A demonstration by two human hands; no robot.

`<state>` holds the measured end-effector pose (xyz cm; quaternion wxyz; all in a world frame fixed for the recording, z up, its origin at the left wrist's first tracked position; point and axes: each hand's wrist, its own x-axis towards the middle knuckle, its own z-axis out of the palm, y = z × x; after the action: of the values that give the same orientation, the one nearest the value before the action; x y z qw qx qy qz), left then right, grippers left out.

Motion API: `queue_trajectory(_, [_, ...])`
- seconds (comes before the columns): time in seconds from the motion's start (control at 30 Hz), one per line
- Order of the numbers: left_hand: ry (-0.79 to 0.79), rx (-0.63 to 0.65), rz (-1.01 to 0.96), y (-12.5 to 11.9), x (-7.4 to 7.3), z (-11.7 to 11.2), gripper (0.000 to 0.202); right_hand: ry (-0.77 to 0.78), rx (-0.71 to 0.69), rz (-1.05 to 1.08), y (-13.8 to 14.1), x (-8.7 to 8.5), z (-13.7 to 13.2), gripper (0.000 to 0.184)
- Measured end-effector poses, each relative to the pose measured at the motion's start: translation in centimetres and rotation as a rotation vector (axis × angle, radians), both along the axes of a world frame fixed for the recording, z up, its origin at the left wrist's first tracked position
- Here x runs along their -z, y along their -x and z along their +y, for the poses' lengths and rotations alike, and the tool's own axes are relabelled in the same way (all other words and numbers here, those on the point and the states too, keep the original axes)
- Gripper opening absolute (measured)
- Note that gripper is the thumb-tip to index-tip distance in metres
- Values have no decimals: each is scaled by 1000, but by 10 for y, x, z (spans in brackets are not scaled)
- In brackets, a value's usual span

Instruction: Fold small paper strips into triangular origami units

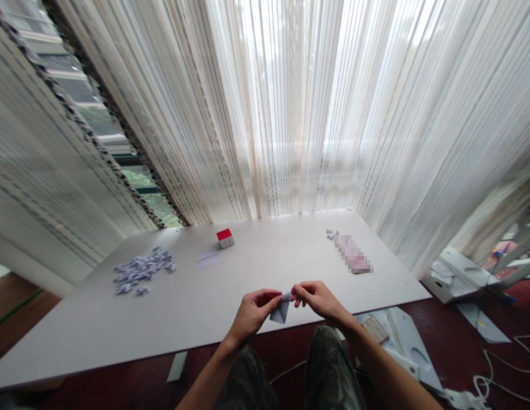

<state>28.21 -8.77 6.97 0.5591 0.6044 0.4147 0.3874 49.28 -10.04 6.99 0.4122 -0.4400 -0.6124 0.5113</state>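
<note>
A small folded piece of paper (281, 310), pale grey-white, is held up over the front edge of the table. My left hand (253, 312) pinches its left side between thumb and fingers. My right hand (315, 297) is closed in a pinch at the paper's upper right corner. A pile of small folded paper pieces (141, 270) lies on the left part of the table. Flat paper slips (208, 259) rest in front of a cube puzzle (225, 238) with a red top and a white side.
The white table (183, 319) reaches back to striped sheer curtains (286, 114). At its right lie a blurred pinkish item (353, 254) and a few folded pieces (331, 234). Below on the right are white boxes (455, 276) and a white cable (482, 378) on the dark red floor.
</note>
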Motion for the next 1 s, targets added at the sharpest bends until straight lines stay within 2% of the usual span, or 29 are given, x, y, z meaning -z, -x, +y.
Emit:
queue_trajectory(0.2, [-11, 5, -12, -3, -3, -4, 29, 2, 70, -89, 5, -7, -3, 35])
queue_trajectory(0.47, [215, 88, -48, -4, 1, -1, 40, -32, 84, -75, 11, -5, -2, 30])
queue_trajectory(0.63, [115, 53, -14, -6, -5, -5, 38, -45, 80, -75, 12, -6, -2, 29])
queue_trajectory(0.8, [22, 3, -11, -11, -7, -8, 37, -132, 182, -95, 17, -2, -3, 31])
queue_trajectory(1.0, [-53, -21, 34, -8, -5, -9, 47, -153, 212, -149, 17, 7, 2, 33])
